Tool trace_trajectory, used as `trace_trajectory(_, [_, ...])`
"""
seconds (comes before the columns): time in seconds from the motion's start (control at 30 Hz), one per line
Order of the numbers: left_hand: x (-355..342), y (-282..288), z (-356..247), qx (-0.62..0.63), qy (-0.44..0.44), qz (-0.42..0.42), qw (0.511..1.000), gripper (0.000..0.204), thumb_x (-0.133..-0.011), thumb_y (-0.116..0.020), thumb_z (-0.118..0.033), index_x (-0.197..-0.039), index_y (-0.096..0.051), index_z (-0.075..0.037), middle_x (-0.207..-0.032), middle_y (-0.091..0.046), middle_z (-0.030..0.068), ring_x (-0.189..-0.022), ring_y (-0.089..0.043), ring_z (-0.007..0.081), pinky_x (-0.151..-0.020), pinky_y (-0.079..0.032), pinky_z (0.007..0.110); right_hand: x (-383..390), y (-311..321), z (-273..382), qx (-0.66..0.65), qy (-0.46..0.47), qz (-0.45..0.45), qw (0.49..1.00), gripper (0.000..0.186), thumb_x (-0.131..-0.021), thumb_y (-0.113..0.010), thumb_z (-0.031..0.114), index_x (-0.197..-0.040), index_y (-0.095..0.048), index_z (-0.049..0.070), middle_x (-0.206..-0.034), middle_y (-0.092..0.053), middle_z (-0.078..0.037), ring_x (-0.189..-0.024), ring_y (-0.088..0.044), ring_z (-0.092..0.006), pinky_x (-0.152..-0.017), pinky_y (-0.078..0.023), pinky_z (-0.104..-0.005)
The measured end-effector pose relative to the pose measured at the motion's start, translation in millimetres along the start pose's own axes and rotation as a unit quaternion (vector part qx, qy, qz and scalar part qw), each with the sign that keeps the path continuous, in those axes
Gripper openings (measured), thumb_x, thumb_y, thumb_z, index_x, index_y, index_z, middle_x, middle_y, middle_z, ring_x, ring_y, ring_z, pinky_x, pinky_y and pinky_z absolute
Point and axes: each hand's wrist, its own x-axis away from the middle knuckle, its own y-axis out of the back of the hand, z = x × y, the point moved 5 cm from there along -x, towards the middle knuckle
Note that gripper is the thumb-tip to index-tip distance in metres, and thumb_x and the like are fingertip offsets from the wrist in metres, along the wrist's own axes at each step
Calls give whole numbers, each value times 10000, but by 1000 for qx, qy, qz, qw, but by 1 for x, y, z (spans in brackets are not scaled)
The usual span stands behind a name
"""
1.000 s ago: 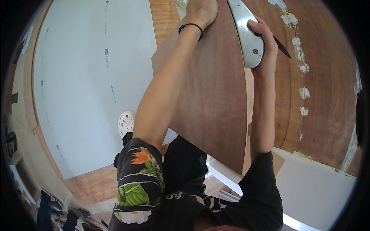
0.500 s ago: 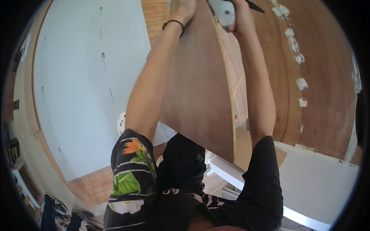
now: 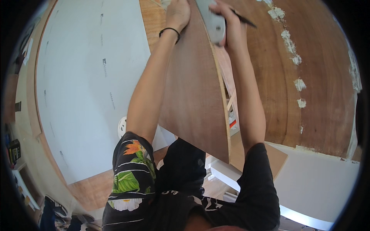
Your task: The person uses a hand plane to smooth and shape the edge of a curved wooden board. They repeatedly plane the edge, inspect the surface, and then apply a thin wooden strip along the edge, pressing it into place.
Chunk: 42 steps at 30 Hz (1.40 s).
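A reddish-brown plywood board (image 3: 192, 96) rises between my forearms, its pale long edge facing right. My left hand (image 3: 178, 14) grips the board near its far end, with the fingertips hidden behind it. My right hand (image 3: 232, 27) is wrapped round a silver metal hand tool (image 3: 217, 30) with a dark handle, which lies along the board's right edge at the top. The tool is slightly blurred.
A white sheet (image 3: 88, 96) lies on plywood at left. A larger plywood surface (image 3: 320, 69) with white filler patches is at right, beside a pale panel (image 3: 316, 184). My white shoe (image 3: 122, 127) shows at left; shoes (image 3: 58, 208) lie lower left.
The tool in my right hand moved up along the edge, then slightly back down. My left hand and the board have shifted a little left in view.
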Motion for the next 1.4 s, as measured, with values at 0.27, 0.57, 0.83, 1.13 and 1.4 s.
trace_trajectory(0.27, [5,-4,-5,-38,2,54,998,478,-1090,-297,-303,-1087,-610,57,-1135,-637,368,-1116,-598,507,-944,-450,551,-91,-8,3,-65,-33,-43,996,282,-807,-725,323,-788,-705,42,-736,-652,-24,-645,-614,-155,-574,-464,-302])
trace_trajectory(0.57, [2,-4,1,-37,57,46,997,548,-1099,-244,-334,-1080,-597,85,-1135,-637,375,-1119,-590,515,-954,-433,530,84,33,37,-55,-110,23,992,597,-789,-720,256,-1303,-672,-45,-990,-663,-98,-916,-610,-166,-832,-455,-251])
trace_trajectory(0.83, [3,4,-5,-52,-12,29,998,584,-1091,-238,-350,-1036,-609,99,-1134,-620,392,-1122,-578,523,-970,-422,532,78,20,37,-17,-112,24,993,608,-793,-712,265,-1296,-658,-73,-1048,-682,-128,-981,-626,-180,-883,-462,-260])
trace_trajectory(1.13, [4,-2,-6,-48,87,43,994,582,-1080,-261,-357,-1149,-608,104,-1154,-620,395,-1162,-568,532,-1003,-421,545,10,-8,10,-91,-140,39,985,493,-896,-681,304,-1273,-680,-14,-1106,-698,-70,-985,-660,-136,-862,-504,-265])
trace_trajectory(1.4, [4,0,-18,-134,-21,55,989,526,-1076,-280,-335,-1132,-602,78,-1209,-604,380,-1169,-567,532,-1000,-432,552,-74,-29,1,-135,-108,64,983,221,-858,-695,348,-793,-673,138,-715,-601,26,-593,-550,-80,-533,-407,-257])
